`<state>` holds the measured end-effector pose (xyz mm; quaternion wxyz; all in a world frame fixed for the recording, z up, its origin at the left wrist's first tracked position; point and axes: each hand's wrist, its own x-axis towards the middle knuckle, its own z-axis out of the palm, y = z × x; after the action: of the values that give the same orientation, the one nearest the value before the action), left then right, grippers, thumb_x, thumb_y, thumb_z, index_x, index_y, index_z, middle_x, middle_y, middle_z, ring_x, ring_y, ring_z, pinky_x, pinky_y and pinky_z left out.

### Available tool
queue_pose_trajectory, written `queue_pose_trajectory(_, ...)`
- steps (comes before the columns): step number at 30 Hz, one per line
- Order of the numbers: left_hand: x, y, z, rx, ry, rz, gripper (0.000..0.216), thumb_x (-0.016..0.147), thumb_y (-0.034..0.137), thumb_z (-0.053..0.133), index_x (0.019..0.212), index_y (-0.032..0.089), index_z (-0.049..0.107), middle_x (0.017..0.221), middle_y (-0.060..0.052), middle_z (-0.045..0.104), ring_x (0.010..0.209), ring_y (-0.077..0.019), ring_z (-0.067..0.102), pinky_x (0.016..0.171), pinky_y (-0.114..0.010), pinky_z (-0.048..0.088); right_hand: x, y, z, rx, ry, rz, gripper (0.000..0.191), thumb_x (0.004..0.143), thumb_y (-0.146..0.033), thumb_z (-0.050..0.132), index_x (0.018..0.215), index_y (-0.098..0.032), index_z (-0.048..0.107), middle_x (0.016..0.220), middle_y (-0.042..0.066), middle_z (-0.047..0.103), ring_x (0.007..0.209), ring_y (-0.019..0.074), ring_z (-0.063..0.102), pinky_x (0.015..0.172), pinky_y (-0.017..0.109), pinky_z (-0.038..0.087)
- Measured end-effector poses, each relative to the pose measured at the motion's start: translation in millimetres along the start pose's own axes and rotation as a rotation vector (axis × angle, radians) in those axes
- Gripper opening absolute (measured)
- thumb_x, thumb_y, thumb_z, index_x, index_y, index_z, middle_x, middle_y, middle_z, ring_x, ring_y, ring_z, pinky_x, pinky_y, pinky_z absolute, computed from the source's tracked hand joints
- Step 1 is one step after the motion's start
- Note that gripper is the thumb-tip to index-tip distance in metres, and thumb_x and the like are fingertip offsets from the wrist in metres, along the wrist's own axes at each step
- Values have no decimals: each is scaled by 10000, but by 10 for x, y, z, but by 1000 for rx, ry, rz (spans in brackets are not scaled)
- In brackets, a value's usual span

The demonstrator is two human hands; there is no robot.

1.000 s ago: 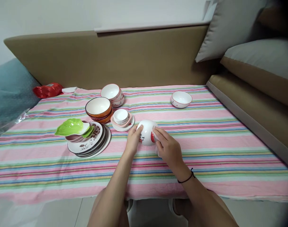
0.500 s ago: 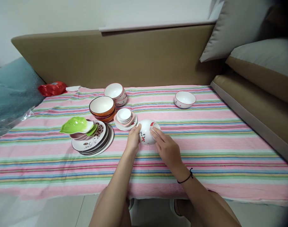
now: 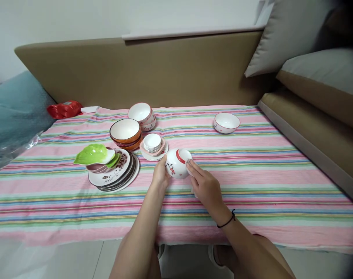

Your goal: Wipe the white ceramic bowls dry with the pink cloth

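Observation:
Tilted on its side, a white bowl [image 3: 176, 169] with red blossom decoration and a red ring round its foot is held above the striped cloth. My left hand [image 3: 161, 173] grips it at the left side. On the right, my right hand [image 3: 205, 185] is closed on a white wiping cloth [image 3: 195, 192], pressed against the bowl near its foot; much of this cloth is hidden by the fingers. Just behind the bowl stands a stack of small white dishes [image 3: 152, 142] on a pink dish and a saucer.
Stacked plates [image 3: 101, 179] carry a green leaf-shaped dish [image 3: 94, 154] at left. Behind them are orange bowls [image 3: 125, 131] and red-rimmed white bowls [image 3: 139, 112]. A single white bowl [image 3: 227, 123] stands at right. A red bundle [image 3: 64, 109] lies at far left; cushions [image 3: 324, 73] border the right.
The bowl has turned in my hands, so its red-ringed foot shows more fully. It has shifted slightly left with my left hand. More of the white cloth shows below my right hand.

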<state>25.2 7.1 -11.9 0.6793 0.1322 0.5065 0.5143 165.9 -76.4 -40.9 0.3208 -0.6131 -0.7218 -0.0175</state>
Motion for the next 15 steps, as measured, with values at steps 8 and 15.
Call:
queue_pose_trajectory(8,22,-9,-15,7,-26,9,172,875,239,567,950,138,684,798,-38,739,635,-147,657,515,-222,482,11,32,49,301,2,231,535,850,-118,463,1362,-233,567,1359,49,596,1208,239,619,946,388,572)
queue_pose_trajectory(15,34,-28,-55,119,-107,67,252,731,337,717,904,158,681,775,-7,697,646,-142,620,553,-235,457,129,184,-34,684,-44,573,472,817,-205,509,1267,-198,652,1266,74,665,1150,274,651,954,433,547)
